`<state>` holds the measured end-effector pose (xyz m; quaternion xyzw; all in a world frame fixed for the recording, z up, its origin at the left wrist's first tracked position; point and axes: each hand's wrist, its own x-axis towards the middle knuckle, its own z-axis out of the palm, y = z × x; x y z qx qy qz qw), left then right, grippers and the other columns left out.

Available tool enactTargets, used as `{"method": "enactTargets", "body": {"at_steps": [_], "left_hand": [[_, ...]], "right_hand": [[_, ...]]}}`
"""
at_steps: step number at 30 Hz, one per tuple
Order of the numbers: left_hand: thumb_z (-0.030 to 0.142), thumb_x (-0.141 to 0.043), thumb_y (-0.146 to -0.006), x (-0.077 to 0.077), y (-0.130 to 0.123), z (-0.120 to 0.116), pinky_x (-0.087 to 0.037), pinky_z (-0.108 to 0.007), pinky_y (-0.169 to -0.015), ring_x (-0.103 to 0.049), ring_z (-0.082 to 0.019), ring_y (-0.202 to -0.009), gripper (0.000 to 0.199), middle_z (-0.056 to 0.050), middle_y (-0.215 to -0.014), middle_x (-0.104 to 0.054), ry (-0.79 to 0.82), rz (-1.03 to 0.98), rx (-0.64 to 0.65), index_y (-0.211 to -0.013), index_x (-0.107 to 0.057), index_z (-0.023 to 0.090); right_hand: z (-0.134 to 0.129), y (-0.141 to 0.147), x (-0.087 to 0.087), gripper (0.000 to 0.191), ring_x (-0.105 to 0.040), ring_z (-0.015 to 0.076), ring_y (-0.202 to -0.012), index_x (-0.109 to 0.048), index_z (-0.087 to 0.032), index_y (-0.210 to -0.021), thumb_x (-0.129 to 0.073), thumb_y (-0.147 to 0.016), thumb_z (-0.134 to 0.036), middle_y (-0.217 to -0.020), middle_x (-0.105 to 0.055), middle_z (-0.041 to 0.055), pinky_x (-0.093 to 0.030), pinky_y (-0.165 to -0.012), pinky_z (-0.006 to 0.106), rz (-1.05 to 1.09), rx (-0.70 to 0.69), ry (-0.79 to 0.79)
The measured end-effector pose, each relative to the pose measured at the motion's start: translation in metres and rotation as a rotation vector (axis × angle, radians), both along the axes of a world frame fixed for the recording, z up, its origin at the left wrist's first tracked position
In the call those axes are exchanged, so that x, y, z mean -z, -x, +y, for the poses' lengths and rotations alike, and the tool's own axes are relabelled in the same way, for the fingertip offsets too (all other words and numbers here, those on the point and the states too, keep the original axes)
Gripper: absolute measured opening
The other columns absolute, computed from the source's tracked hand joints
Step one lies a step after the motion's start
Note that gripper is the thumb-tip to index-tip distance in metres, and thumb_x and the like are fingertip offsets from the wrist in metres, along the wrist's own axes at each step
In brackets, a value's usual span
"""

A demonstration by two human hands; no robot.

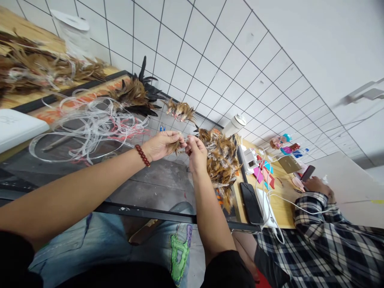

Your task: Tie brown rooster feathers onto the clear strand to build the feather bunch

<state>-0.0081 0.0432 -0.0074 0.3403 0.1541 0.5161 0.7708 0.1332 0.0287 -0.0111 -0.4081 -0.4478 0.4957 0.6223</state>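
Near the middle of the view, my left hand [164, 145], with a red bead bracelet at the wrist, pinches a small brown feather bunch [175, 148]. Close beside it on the right, my right hand [197, 153] has its fingers pressed together at the bunch's pale end; what they hold there is too small to name. A large pile of brown feathers [220, 156] lies just right of my right hand. Beyond my hands is a small feather cluster [181, 111]. To the left lies a tangle of clear and pink strips [99, 124].
Dark and brown feathers [136, 94] lie at the back left, with more feather bunches [39, 72] farther left. On the right are a white bottle [235, 124], a black phone [251, 203], cables and a power bank. A person in a plaid sleeve [312, 210] sits there.
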Motion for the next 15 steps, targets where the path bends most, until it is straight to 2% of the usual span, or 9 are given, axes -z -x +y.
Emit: {"method": "enactTargets", "body": {"at_steps": [6, 12, 15], "left_hand": [[0.026, -0.084, -0.065, 0.0035, 0.0001, -0.0019, -0.051, -0.028, -0.068, -0.065, -0.017, -0.067, 0.024, -0.006, -0.068, -0.067, -0.082, 0.037, 0.103, -0.070, -0.069, 0.008], [0.022, -0.077, -0.073, 0.0016, 0.0028, -0.0027, -0.046, -0.025, -0.061, -0.060, -0.014, -0.063, 0.019, -0.007, -0.065, -0.064, -0.089, 0.065, 0.141, -0.068, -0.066, 0.007], [0.020, -0.078, -0.071, 0.0015, 0.0047, -0.0011, -0.045, -0.025, -0.060, -0.057, -0.013, -0.061, 0.018, -0.006, -0.063, -0.063, -0.057, 0.051, 0.182, -0.067, -0.065, 0.009]], "right_hand": [[-0.0014, -0.0038, -0.0038, 0.028, -0.046, 0.0072, -0.057, -0.067, -0.018, -0.075, -0.078, -0.063, -0.041, -0.064, -0.061, -0.0041, -0.041, -0.058, 0.023, -0.007, -0.006, -0.038], [-0.0014, -0.0031, -0.0058, 0.025, -0.045, 0.0081, -0.058, -0.075, -0.018, -0.075, -0.080, -0.057, -0.034, -0.061, -0.064, -0.0029, -0.039, -0.059, 0.024, -0.030, -0.024, 0.016], [-0.0017, -0.0042, -0.0064, 0.024, -0.046, 0.0078, -0.058, -0.076, -0.019, -0.074, -0.080, -0.056, -0.033, -0.062, -0.066, -0.0024, -0.040, -0.059, 0.024, -0.042, -0.053, 0.042]]}}
